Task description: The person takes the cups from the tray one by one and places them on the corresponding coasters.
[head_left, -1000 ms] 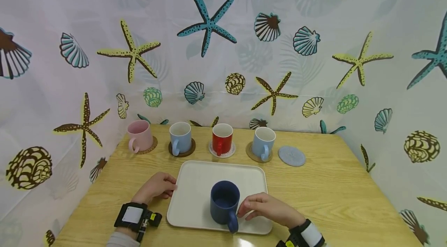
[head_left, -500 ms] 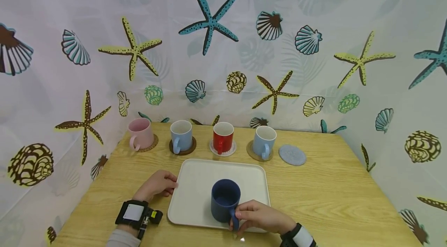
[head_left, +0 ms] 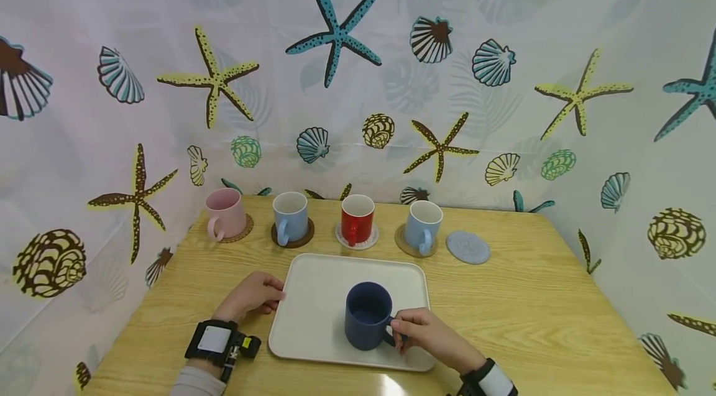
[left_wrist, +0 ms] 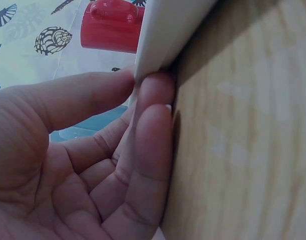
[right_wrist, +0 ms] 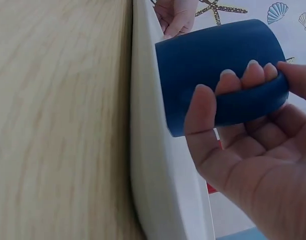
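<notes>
A dark blue mug (head_left: pixel 366 320) stands upright on the right half of a cream tray (head_left: pixel 310 321), its handle turned to the right. My right hand (head_left: pixel 433 339) grips that handle; in the right wrist view the fingers curl through the handle (right_wrist: pixel 253 102) with the thumb at its top. At the tray's left edge, my left hand (head_left: pixel 254 295) pinches the rim. The left wrist view has the thumb on the rim (left_wrist: pixel 153 50) and the curled fingertips against the tray's outer side, close to the wooden table (left_wrist: pixel 243 125).
Behind the tray, along the table's back, stand a pink mug (head_left: pixel 226 216), two light blue mugs (head_left: pixel 291 219) and a red mug (head_left: pixel 358 219), each on a coaster. A bare grey-blue coaster (head_left: pixel 468 248) lies to their right. A patterned curtain (head_left: pixel 358 91) surrounds the table.
My right hand has reached the dark blue mug and taken its handle. The mug has turned, its handle swinging from the front to the right, and shifted slightly. My left hand stays at the tray.
</notes>
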A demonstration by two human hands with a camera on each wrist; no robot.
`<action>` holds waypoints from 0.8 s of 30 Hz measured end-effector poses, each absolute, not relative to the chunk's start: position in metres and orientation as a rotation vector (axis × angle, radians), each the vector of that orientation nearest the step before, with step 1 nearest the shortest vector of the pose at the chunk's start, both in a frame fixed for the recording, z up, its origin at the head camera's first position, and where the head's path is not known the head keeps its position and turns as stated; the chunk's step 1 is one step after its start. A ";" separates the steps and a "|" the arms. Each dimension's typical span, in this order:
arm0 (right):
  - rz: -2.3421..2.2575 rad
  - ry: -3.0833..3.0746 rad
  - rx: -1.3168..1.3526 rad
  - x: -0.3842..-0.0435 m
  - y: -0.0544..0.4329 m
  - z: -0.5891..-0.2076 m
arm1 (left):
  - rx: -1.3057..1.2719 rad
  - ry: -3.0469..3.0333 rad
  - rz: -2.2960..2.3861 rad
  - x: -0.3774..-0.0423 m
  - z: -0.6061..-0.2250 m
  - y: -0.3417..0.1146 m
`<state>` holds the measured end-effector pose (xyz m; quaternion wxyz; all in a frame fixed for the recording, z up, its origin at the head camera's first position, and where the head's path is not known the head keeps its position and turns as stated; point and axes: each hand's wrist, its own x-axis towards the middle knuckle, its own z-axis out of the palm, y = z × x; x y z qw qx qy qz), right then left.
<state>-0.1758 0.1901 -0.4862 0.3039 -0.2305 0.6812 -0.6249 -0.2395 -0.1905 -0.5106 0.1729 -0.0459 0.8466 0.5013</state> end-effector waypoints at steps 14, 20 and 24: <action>-1.790 2.026 -0.513 -0.183 0.223 -0.466 | -0.102 2.400 1.426 -0.238 -0.506 -0.189; -1.888 2.140 -0.390 -0.188 0.254 -0.447 | -0.099 2.403 1.426 -0.238 -0.505 -0.190; -1.968 2.243 -0.278 -0.192 0.275 -0.439 | -0.090 2.409 1.423 -0.237 -0.506 -0.189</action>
